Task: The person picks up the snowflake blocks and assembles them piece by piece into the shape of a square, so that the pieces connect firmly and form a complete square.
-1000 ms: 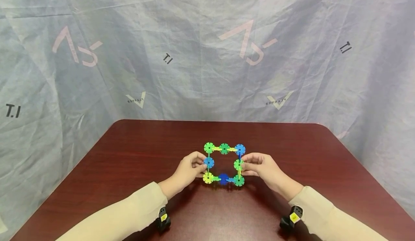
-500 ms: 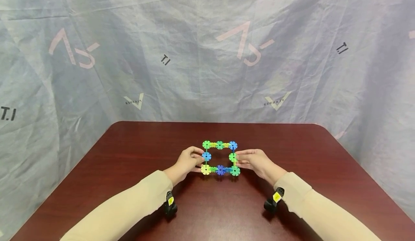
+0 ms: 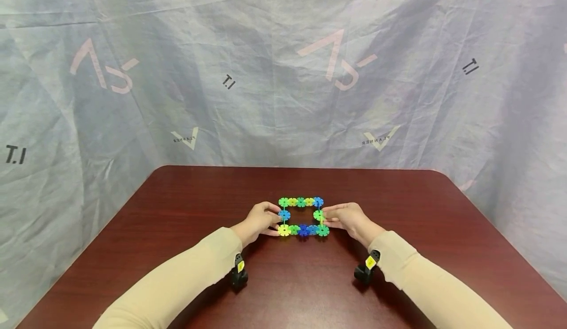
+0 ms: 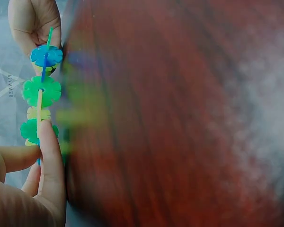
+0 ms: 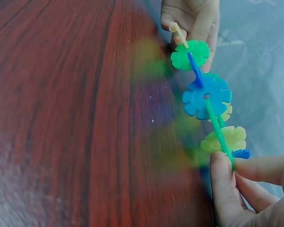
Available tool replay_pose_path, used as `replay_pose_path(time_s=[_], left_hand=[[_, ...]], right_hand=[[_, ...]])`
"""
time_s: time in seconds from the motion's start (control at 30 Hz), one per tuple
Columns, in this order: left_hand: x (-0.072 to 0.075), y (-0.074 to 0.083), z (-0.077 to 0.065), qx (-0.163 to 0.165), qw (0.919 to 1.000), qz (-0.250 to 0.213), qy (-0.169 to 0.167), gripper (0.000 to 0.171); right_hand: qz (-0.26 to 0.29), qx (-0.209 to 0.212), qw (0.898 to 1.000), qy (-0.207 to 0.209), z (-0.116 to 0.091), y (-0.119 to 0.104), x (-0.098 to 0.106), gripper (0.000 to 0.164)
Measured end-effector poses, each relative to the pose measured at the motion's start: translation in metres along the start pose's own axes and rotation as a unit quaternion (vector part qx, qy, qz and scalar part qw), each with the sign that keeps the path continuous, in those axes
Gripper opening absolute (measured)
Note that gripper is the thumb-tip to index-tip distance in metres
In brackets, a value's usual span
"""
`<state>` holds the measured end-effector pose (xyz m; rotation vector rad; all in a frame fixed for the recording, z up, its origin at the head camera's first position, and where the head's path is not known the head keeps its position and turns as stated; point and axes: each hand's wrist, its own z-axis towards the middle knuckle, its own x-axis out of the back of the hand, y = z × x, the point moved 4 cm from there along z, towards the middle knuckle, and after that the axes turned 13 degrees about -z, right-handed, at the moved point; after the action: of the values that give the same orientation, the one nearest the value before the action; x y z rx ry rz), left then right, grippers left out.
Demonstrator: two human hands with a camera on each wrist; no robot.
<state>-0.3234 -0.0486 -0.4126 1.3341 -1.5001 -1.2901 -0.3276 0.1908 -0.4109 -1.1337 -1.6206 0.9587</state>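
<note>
A square frame of notched plastic snowflake discs [image 3: 301,202], in green, blue and yellow, is held over the middle of the table. My left hand [image 3: 256,220] pinches its left side, thumb and fingers around the blue disc [image 3: 284,215]. On the opposite side my right hand [image 3: 351,218] pinches by the light green disc [image 3: 318,215]. The left wrist view shows the frame almost edge-on, with the left thumb and fingers [image 4: 49,156] on its near end. From the right wrist, the right thumb and fingers [image 5: 221,170] grip a thin green disc seen on edge.
The dark red-brown table [image 3: 301,289] has rounded far corners. A grey printed cloth [image 3: 274,98] hangs behind it. Small black wrist cameras [image 3: 239,273] are strapped at both cuffs of the light sleeves [image 3: 177,270].
Both hands have carried the disc frame lower and farther from me, and it looks smaller and flatter. The forearms have come closer together. Both hands keep their hold.
</note>
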Motion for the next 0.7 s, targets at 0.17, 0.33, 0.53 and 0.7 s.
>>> replay_pose_path(time_s=[0.17, 0.33, 0.53, 0.7], left_hand=[[0.0007, 0.0000, 0.0064, -0.002, 0.9999, 0.011, 0.012, 0.024], [0.0020, -0.0009, 0.0087, 0.001, 0.9995, 0.027, 0.015, 0.024], [0.0045, -0.0022, 0.0099, 0.006, 0.9993, 0.037, 0.009, 0.023], [0.0076, -0.0022, 0.0103, 0.008, 0.9994, 0.033, 0.001, 0.024]], right_hand=[[-0.018, 0.005, 1.000, 0.007, 0.0028, -0.0001, -0.0005, 0.035], [-0.030, 0.005, 1.000, 0.009, 0.0031, 0.0009, -0.0008, 0.035], [-0.035, 0.012, 0.999, 0.002, 0.0032, 0.0014, 0.0005, 0.035], [-0.043, 0.015, 0.999, -0.003, 0.0032, 0.0010, 0.0020, 0.035]])
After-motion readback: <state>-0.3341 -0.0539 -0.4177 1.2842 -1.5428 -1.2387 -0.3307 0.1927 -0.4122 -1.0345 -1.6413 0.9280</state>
